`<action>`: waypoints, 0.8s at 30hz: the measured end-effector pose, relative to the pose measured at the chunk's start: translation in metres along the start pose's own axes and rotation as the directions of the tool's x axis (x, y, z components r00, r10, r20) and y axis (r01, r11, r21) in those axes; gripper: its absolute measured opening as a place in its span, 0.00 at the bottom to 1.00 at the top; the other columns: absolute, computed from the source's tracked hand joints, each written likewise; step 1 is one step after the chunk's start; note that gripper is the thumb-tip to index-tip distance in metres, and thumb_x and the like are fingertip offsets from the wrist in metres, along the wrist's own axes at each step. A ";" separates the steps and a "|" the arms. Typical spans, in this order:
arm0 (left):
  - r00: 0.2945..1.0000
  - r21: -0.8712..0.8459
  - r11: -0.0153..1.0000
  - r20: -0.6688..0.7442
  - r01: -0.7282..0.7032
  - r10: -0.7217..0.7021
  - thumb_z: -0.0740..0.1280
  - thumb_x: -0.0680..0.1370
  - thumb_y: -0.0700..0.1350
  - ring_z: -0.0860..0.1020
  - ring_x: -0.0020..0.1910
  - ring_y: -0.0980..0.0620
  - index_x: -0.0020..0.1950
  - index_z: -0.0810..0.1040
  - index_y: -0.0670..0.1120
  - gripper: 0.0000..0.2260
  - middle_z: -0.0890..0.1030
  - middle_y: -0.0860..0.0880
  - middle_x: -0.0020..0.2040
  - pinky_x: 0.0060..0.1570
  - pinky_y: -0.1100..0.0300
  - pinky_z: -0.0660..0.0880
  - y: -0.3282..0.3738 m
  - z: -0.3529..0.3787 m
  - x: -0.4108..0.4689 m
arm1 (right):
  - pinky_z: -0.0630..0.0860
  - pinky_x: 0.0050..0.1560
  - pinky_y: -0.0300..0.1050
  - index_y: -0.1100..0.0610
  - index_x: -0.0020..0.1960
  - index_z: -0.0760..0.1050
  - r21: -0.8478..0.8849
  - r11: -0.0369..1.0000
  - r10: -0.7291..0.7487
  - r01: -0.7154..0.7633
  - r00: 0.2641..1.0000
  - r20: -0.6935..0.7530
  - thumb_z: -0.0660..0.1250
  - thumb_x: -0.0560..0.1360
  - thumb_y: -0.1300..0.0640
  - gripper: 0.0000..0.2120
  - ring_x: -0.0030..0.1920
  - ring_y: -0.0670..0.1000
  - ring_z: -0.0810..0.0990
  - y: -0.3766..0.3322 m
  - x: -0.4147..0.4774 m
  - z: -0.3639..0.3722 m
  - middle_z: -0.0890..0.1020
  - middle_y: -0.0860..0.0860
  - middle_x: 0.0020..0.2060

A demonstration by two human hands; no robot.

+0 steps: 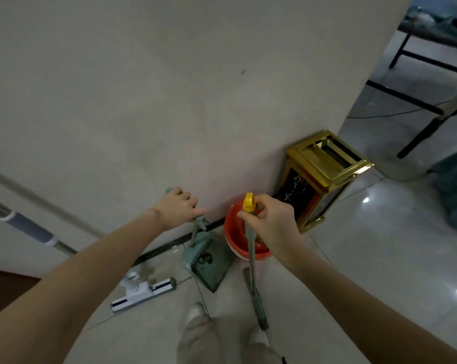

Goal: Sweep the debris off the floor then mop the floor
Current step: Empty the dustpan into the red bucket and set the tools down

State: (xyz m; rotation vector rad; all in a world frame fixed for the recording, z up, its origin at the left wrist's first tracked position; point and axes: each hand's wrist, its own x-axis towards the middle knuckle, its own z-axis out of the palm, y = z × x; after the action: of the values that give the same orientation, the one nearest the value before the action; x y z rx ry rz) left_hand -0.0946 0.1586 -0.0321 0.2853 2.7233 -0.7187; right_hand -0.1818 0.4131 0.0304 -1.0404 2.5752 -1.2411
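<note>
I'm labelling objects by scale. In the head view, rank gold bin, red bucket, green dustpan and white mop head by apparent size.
1. Gold bin.
2. Green dustpan and red bucket: about alike, bucket partly hidden by the right hand.
3. White mop head.

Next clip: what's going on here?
A person stands facing a wall. The left hand grips the dustpan handle; the right hand holds the broom near its yellow top. Dark debris sits in the dustpan. The mop leans on the wall, untouched, with a red bucket and gold bin nearby.
</note>
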 end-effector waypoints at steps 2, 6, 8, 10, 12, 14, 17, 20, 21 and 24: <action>1.000 -0.028 0.999 0.013 -0.020 0.020 0.58 0.82 0.48 0.73 0.56 0.44 0.68 0.63 0.52 0.14 0.75 0.46 0.58 0.59 0.50 0.66 -0.009 0.013 0.013 | 0.79 0.42 0.48 0.58 0.43 0.77 -0.050 0.994 0.100 -0.100 0.995 0.003 0.77 0.69 0.50 0.13 0.37 0.50 0.80 -0.002 0.005 0.015 0.81 0.50 0.34; 0.996 -0.097 0.991 -0.002 -0.093 0.093 0.57 0.82 0.45 0.69 0.63 0.44 0.67 0.64 0.51 0.14 0.72 0.46 0.61 0.72 0.43 0.54 -0.025 0.036 0.029 | 0.78 0.41 0.38 0.57 0.45 0.73 -0.048 0.956 0.290 -0.289 0.957 0.015 0.75 0.69 0.45 0.18 0.42 0.51 0.80 -0.012 0.011 0.050 0.82 0.52 0.40; 0.988 -0.147 0.977 -0.032 -0.152 0.149 0.57 0.82 0.43 0.67 0.66 0.43 0.69 0.65 0.50 0.15 0.71 0.45 0.62 0.73 0.39 0.48 -0.031 0.045 0.034 | 0.72 0.35 0.31 0.56 0.46 0.71 -0.030 0.937 0.348 -0.347 0.937 0.026 0.75 0.70 0.47 0.17 0.39 0.50 0.78 -0.022 0.019 0.064 0.81 0.51 0.42; 0.977 -0.200 0.958 -0.086 -0.207 0.193 0.58 0.80 0.39 0.67 0.67 0.43 0.69 0.66 0.49 0.18 0.71 0.44 0.63 0.73 0.37 0.45 -0.033 0.052 0.039 | 0.68 0.33 0.28 0.54 0.48 0.70 -0.027 0.925 0.381 -0.380 0.924 0.035 0.74 0.71 0.48 0.16 0.34 0.43 0.73 -0.028 0.026 0.074 0.77 0.45 0.39; 0.968 -0.245 0.939 -0.128 -0.240 0.214 0.60 0.79 0.38 0.66 0.68 0.44 0.69 0.66 0.49 0.19 0.71 0.45 0.63 0.73 0.37 0.42 -0.033 0.057 0.045 | 0.65 0.34 0.28 0.51 0.49 0.68 -0.017 0.918 0.396 -0.395 0.917 0.055 0.72 0.73 0.49 0.14 0.33 0.38 0.71 -0.031 0.030 0.082 0.72 0.40 0.37; 0.962 -0.255 0.931 -0.141 -0.262 0.233 0.62 0.76 0.37 0.64 0.69 0.45 0.70 0.66 0.50 0.23 0.70 0.46 0.64 0.73 0.38 0.40 -0.030 0.060 0.052 | 0.64 0.37 0.28 0.47 0.50 0.67 -0.020 0.926 0.378 -0.378 0.922 0.087 0.71 0.74 0.50 0.13 0.35 0.36 0.71 -0.033 0.032 0.090 0.71 0.38 0.37; 0.930 -0.228 0.904 -0.148 -0.362 0.336 0.62 0.76 0.37 0.62 0.72 0.45 0.71 0.65 0.51 0.25 0.70 0.47 0.67 0.73 0.38 0.41 -0.017 0.071 0.063 | 0.65 0.43 0.28 0.44 0.51 0.70 -0.071 0.938 0.345 -0.339 0.932 0.111 0.70 0.75 0.50 0.10 0.38 0.32 0.70 -0.029 0.030 0.099 0.71 0.35 0.38; 0.901 -0.222 0.880 -0.215 -0.421 0.377 0.64 0.75 0.37 0.60 0.74 0.45 0.71 0.65 0.50 0.25 0.71 0.47 0.68 0.73 0.37 0.41 -0.006 0.085 0.074 | 0.68 0.43 0.28 0.48 0.54 0.75 -0.105 0.940 0.333 -0.324 0.940 0.078 0.70 0.75 0.51 0.10 0.38 0.33 0.73 -0.020 0.029 0.103 0.73 0.36 0.38; 0.897 -0.213 0.881 -0.238 -0.423 0.373 0.64 0.75 0.37 0.59 0.75 0.45 0.72 0.64 0.50 0.26 0.70 0.46 0.69 0.74 0.38 0.40 -0.006 0.085 0.078 | 0.68 0.42 0.27 0.49 0.55 0.75 -0.113 0.939 0.331 -0.323 0.942 0.058 0.70 0.75 0.51 0.10 0.38 0.33 0.73 -0.018 0.030 0.102 0.74 0.36 0.38; 0.907 -0.226 0.891 -0.250 -0.395 0.339 0.63 0.78 0.37 0.52 0.77 0.44 0.74 0.63 0.51 0.26 0.64 0.43 0.73 0.73 0.43 0.36 -0.012 0.089 0.088 | 0.68 0.40 0.25 0.50 0.55 0.75 -0.146 0.938 0.325 -0.315 0.944 0.049 0.70 0.76 0.51 0.10 0.36 0.32 0.74 -0.017 0.038 0.104 0.74 0.36 0.39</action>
State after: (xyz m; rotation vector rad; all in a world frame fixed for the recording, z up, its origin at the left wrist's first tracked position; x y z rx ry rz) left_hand -0.1586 0.1130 -0.1302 0.8242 2.7869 -0.2140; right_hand -0.1639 0.3139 -0.0187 -0.6321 2.6646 -0.9411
